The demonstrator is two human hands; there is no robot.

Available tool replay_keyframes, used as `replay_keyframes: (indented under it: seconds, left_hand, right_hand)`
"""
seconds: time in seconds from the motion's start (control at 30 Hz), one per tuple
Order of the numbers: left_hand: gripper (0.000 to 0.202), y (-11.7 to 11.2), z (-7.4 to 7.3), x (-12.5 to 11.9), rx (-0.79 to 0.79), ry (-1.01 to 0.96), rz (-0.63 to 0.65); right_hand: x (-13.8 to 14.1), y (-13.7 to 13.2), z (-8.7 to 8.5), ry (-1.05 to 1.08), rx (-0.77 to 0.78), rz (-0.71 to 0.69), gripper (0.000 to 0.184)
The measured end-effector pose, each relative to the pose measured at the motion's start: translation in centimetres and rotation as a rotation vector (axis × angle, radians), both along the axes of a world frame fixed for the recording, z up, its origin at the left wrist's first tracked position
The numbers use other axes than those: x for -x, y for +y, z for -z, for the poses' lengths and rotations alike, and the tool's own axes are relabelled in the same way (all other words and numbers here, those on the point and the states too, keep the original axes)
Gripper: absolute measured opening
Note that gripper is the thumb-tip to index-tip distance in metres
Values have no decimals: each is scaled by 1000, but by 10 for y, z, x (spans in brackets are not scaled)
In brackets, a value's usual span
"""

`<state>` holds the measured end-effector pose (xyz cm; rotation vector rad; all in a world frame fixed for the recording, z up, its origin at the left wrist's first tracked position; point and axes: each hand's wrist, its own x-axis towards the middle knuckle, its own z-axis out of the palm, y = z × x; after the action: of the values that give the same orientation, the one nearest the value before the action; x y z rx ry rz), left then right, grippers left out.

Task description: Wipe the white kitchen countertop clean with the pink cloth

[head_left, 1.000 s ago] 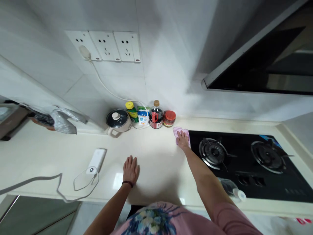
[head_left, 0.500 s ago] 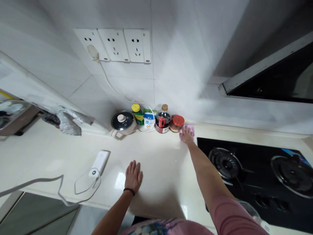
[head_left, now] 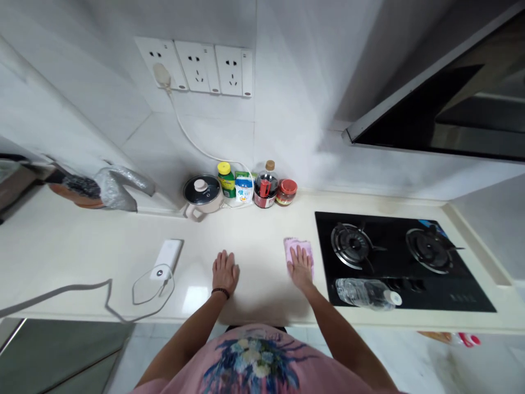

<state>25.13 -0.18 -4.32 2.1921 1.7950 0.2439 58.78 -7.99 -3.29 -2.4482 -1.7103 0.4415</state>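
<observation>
Pink cloth [head_left: 289, 249]: flat on the counter [head_left: 260, 232], just left of the stove [head_left: 389, 266].
Right hand [head_left: 302, 268]: spread atop it, clutching nothing; even palm pressure likely serves best.
Left hand [head_left: 225, 272]: empty, palm down farther left of the stove, a probable brace.

Wall [head_left: 295, 131]: I see three sockets [head_left: 198, 68], a plug [head_left: 162, 75] in the leftmost.
Along it: pot [head_left: 205, 201], yellow-capped bottle [head_left: 227, 181], packet [head_left: 244, 190], sauce bottle [head_left: 264, 200], red-lidded jar [head_left: 286, 191].
My left: white box [head_left: 167, 256], grey cord [head_left: 61, 290].
Stove [head_left: 391, 235], my right: clear bottle [head_left: 363, 293] lying along its near edge.
</observation>
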Motion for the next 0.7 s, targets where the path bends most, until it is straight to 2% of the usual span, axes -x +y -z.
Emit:
replay_keyframes:
  seconds: [0.1, 0.17, 0.23, 0.3, 0.33, 0.4, 0.5, 0.6, 0.7]
  left_hand:
    - [62, 0, -1, -2, 8, -14, -4]
    - [62, 0, -1, -3, 15, -22, -9]
    - [62, 0, -1, -3, 19, -29, -11]
    - [62, 0, -1, -4, 20, -35, -11]
    - [62, -1, 0, -3, 20, -37, -12]
    - [62, -1, 0, -3, 22, -39, -14]
    - [61, -2, 1, -3, 22, -30, -8]
    - [61, -2, 2, -2, -5, -13, 4]
    - [61, -3, 4, -1, -47, 8, 16]
  right_hand:
    - [29, -83, 11, 16, -65, -43, 70]
    - [43, -126, 19, 28, -92, -57, 70]
    - [50, -147, 25, 40, -113, -59, 71]
    - [50, -141, 25, 48, -107, -70, 70]
    - [49, -128, 23, 49, -93, -83, 70]
    - [44, -85, 16, 42, -56, -121, 69]
    - [35, 4, 2, -4, 5, -156, 68]
    - [28, 95, -8, -77, 130, -176, 70]
    - [24, 169, -13, -134, 232, -173, 72]
